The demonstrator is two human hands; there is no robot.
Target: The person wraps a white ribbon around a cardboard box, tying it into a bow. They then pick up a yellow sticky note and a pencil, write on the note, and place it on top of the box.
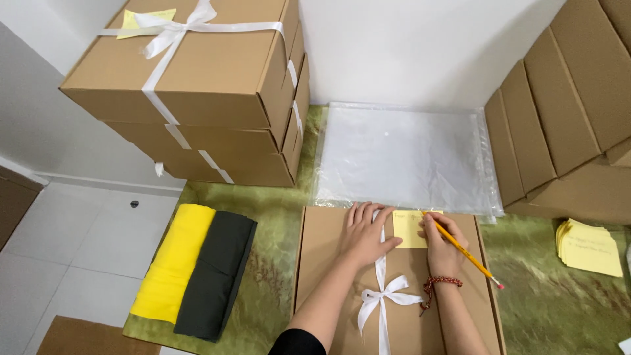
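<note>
The yellow sticky note (pixel 409 229) sits on the lid of the cardboard box (pixel 328 263) right in front of you, just right of the white ribbon (pixel 380 289) that runs down the lid and ends in a bow. Your left hand (pixel 365 233) lies flat and spread on the lid, palm down, fingers across the ribbon and its edge touching the left side of the note; it grips nothing. Your right hand (pixel 440 244) is closed around a yellow pencil (pixel 463 252), the tip resting on the note's upper right corner and the pink eraser end pointing out to your right. A red beaded bracelet (pixel 439 284) circles that wrist.

The box rests on a green mottled table (pixel 276 263). Beyond it lies a pile of clear plastic bags (pixel 404 154). To your far right a stack of more yellow notes (pixel 588 246) sits beside plain cardboard boxes (pixel 559 112). At upper left stand ribbon-tied boxes (pixel 197 92), the top one bearing its own note. At the table's left edge lie a folded yellow cloth (pixel 172 263) and a dark cloth (pixel 213 276), side by side and touching
</note>
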